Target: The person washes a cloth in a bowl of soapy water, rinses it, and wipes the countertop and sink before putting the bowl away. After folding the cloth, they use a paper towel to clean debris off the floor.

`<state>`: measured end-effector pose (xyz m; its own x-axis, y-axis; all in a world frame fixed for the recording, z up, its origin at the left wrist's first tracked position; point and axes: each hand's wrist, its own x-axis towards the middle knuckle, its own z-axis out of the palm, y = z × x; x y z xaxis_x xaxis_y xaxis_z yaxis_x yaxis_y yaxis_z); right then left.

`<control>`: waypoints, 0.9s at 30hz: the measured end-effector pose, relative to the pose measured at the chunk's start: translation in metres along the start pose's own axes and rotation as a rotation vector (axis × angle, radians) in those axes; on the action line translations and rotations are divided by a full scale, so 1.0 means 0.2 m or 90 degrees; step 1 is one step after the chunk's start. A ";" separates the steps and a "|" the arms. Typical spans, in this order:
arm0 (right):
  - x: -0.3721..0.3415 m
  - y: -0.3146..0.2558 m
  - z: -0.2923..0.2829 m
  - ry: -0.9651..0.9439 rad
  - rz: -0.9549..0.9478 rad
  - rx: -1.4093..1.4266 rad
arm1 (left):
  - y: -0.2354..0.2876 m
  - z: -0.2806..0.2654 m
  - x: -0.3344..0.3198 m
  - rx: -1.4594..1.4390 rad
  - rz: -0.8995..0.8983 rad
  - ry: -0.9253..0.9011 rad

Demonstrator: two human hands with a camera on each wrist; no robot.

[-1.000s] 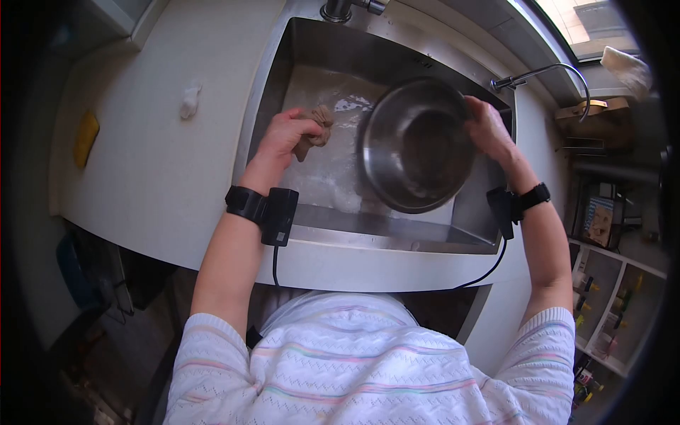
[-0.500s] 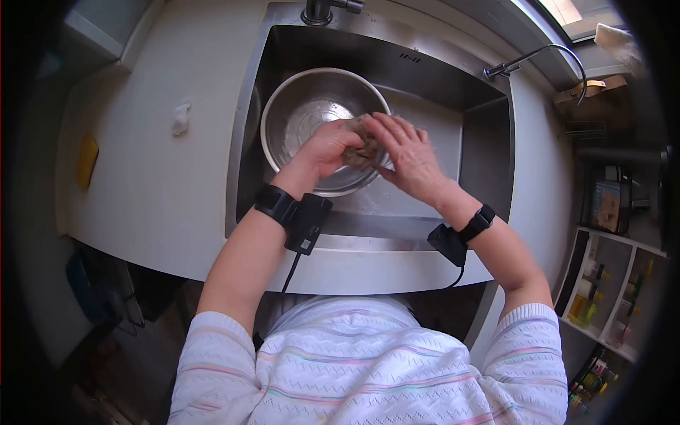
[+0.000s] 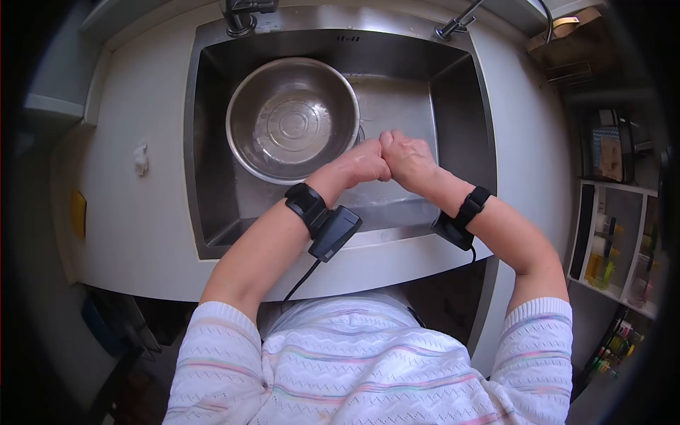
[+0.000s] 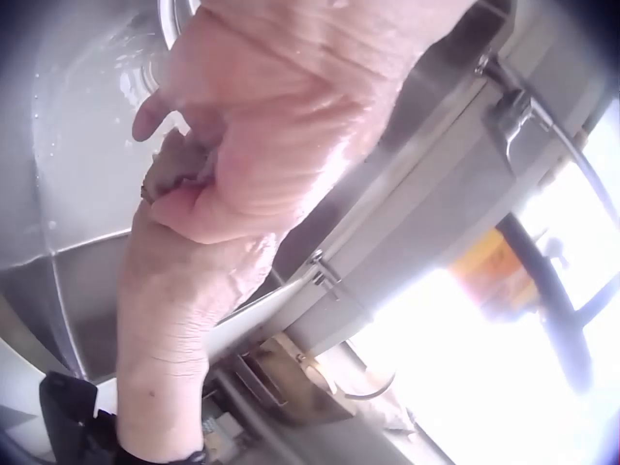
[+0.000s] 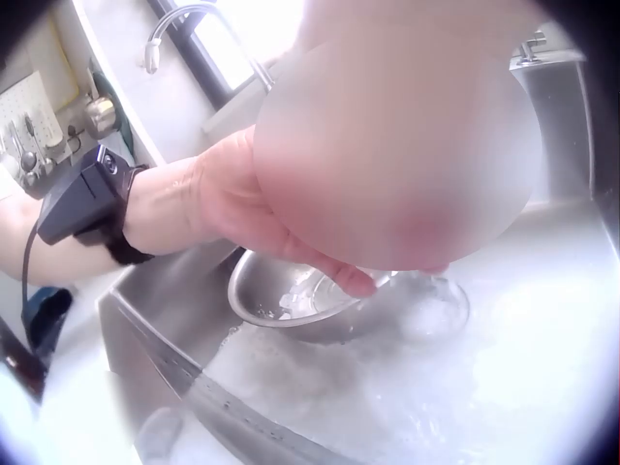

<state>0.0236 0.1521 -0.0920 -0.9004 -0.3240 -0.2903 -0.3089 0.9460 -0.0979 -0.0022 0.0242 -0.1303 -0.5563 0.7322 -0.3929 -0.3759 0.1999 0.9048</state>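
Observation:
Over the front middle of the sink, my left hand [image 3: 360, 164] and right hand [image 3: 409, 157] meet, fingers curled. Both grip a wet brown cloth [image 4: 174, 160], of which just a small fold shows between the fingers in the left wrist view; the hands hide the rest. To their left, a wide stainless steel bowl [image 3: 294, 124] sits upright in the sink, its bottom wet. In the right wrist view the bowl lies beyond and below the hands, and a blurred patch covers much of my right hand.
The steel sink [image 3: 460, 127] is set in a white counter [image 3: 134, 205]. A faucet [image 3: 241, 21] stands at the back left and a thinner tap [image 3: 453, 28] at the back right. On the left counter lie a crumpled white scrap [image 3: 141, 159] and a yellow sponge [image 3: 77, 214].
The right hand has let go of the bowl, which was tilted and now sits flat at the sink's left. That hand has joined the left on the cloth, and both have drawn nearer the front.

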 end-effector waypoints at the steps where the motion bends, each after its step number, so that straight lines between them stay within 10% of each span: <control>1: -0.01 0.03 0.02 -0.011 0.015 0.013 | -0.01 0.02 0.02 0.094 -0.020 0.001; 11: 0.06 0.17 0.24 -0.215 -0.007 0.151 | -0.12 0.09 0.17 0.500 -0.135 -0.060; 22: 0.32 0.03 0.16 -0.113 -0.054 0.273 | 0.03 -0.11 -0.04 0.678 -0.061 0.229; 27: 0.53 -0.16 0.21 -0.056 -0.080 0.216 | 0.22 -0.54 -0.57 0.508 0.095 0.612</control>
<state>-0.0487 0.0877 -0.1591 -0.8281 -0.4496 -0.3348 -0.2826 0.8506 -0.4434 -0.0347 -0.1206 -0.0635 -0.9948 0.0794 0.0643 0.1020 0.7396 0.6653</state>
